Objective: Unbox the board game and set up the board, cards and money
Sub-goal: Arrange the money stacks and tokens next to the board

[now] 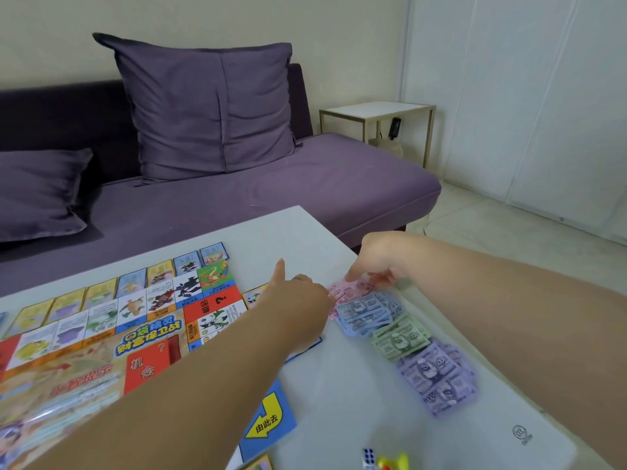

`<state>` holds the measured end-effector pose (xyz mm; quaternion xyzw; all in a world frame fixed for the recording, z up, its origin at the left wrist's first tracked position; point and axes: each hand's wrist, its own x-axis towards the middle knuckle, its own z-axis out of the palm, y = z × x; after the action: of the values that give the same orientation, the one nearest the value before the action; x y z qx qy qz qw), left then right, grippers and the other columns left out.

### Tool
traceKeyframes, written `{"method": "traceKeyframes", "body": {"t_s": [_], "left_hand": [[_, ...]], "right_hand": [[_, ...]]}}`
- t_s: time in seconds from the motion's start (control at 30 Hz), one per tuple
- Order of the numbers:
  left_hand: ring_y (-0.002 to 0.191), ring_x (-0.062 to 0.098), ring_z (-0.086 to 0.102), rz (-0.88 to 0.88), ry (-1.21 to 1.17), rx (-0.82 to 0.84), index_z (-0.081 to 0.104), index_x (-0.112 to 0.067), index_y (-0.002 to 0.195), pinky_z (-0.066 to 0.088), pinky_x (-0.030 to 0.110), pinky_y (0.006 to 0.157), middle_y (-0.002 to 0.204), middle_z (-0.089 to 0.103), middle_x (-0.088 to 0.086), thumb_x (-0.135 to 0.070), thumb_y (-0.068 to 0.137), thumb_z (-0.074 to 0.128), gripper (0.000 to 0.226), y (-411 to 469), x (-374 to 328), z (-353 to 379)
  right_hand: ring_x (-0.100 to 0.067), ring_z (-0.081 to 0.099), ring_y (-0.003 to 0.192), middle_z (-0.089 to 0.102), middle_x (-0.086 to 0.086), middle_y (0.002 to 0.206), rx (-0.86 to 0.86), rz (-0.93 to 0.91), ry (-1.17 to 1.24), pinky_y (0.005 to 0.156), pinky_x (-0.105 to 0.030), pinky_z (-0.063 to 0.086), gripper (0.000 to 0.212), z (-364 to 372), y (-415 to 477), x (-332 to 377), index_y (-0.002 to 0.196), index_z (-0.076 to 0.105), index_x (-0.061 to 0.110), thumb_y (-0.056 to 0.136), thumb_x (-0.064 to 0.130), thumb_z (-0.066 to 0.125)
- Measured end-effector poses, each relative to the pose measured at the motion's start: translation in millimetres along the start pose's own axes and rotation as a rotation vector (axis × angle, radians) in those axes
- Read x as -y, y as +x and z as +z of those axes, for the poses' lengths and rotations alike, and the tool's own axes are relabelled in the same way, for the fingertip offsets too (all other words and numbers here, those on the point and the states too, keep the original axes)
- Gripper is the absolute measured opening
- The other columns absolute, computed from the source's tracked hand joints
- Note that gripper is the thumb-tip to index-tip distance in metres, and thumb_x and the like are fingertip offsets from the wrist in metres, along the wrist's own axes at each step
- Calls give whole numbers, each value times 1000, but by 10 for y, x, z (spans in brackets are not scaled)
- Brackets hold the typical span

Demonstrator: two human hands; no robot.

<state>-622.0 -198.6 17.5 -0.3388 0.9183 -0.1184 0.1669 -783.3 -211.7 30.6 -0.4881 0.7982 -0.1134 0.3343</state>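
Close beside pink notes (340,293), blue notes (366,312), board (101,334).

Purple sofa (305,184) with cushions (210,106), side table (376,108), pale walls (203,18).

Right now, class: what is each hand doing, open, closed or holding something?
Left hand: at the pink notes, fingers hidden; cannot be told.
Right hand: closed, pinching the pink notes.

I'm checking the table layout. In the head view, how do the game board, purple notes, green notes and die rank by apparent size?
1. game board
2. purple notes, green notes: purple looks bigger but lies nearer, so unsure
3. die
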Motion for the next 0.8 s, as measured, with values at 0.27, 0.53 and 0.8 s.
{"method": "traceKeyframes", "body": {"t_s": [0.27, 0.53, 0.8], "left_hand": [[140, 24, 26, -9, -12, -5, 31, -25, 145, -4, 58, 112, 148, 37, -7, -3, 89, 40, 61, -36, -14, 17], [138, 25, 29, -14, -13, -5, 31, -23, 146, -2, 58, 113, 148, 38, -6, -6, 91, 40, 58, -41, -30, 28], [133, 25, 35, -4, 10, -27, 35, -21, 143, -1, 58, 113, 143, 44, -5, -4, 91, 38, 55, -49, -49, 33]], "right_hand": [[-18, 49, 65, 61, -8, 80, 20, 82, 107, 67, -29, 43, 19, -38, 42, -21, 87, 59, 4, 83, 17, 72], [-24, 58, 90, 55, -12, 90, 48, 58, 160, 93, -38, 51, 25, -11, 12, 9, 111, 53, -1, 88, 5, 63], [-18, 55, 65, 59, -10, 74, 90, 94, 309, 55, -26, 44, 9, 7, 38, -31, 83, 53, 4, 88, 0, 61]]}}
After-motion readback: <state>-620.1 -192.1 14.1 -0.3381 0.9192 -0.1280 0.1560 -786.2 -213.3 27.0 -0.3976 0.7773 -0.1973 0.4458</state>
